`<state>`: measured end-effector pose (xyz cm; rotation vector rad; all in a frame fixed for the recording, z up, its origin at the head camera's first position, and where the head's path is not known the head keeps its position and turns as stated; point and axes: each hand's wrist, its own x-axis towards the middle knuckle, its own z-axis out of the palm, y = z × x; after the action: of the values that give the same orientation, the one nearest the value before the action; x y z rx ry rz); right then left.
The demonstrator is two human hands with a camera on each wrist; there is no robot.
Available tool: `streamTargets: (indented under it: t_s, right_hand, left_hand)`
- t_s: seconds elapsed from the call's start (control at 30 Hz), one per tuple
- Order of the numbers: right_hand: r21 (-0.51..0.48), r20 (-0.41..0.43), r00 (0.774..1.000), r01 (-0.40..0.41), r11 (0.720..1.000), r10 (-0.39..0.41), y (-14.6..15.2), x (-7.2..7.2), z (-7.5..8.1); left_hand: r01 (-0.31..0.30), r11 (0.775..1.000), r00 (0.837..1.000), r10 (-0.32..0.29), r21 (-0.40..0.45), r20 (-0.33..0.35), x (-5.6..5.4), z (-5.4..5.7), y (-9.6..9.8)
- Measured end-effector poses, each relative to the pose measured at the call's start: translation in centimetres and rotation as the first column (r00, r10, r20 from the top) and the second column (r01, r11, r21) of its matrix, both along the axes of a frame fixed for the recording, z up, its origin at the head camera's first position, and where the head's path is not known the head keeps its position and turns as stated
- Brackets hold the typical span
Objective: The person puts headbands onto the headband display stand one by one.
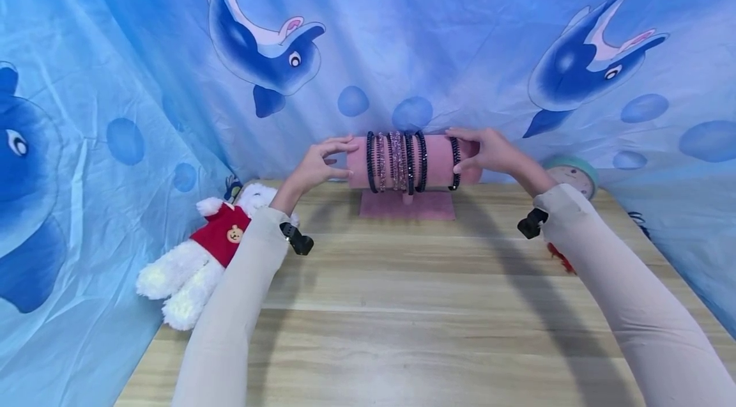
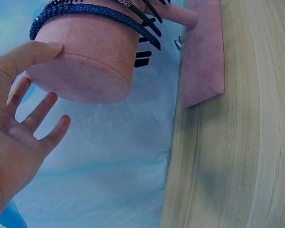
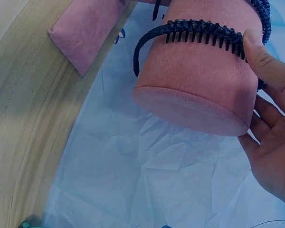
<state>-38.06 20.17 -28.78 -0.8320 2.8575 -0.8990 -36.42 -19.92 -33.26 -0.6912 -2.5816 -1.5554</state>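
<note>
A pink padded headband stand stands near the curtain, its horizontal roll raised on a short post above a flat base. Several black and glittery pink headbands circle the roll's middle. My left hand holds the roll's left end; its thumb lies on the pink fabric and other fingers spread below. Near the right end, my right hand grips a black beaded headband with comb teeth, its thumb on the beads. Some right fingertips are hidden behind the roll.
A white plush bear in a red top lies at the left. A round green-rimmed object stands behind my right forearm, which partly hides a small red item. A blue dolphin curtain surrounds the wooden table.
</note>
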Motion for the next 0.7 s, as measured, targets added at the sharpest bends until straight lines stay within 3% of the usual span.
streamTargets:
  t_s: [0.27,0.5,0.7]
  right_hand:
    - [0.018,0.016,1.000,0.012,1.000,-0.013,-0.5,0.0,0.4]
    - [0.049,-0.022,1.000,0.014,0.999,-0.013,-1.1,-0.1,0.5]
    - [0.060,-0.033,0.999,0.008,0.998,-0.006,-1.6,-0.1,0.4]
  left_hand:
    - [0.000,1.000,1.000,0.000,-0.007,0.010,0.0,0.2,0.0]
    - [0.010,1.000,1.000,-0.010,0.027,-0.003,0.0,0.2,0.2]
    - [0.010,1.000,1.000,-0.010,0.006,0.002,0.1,0.4,0.3]
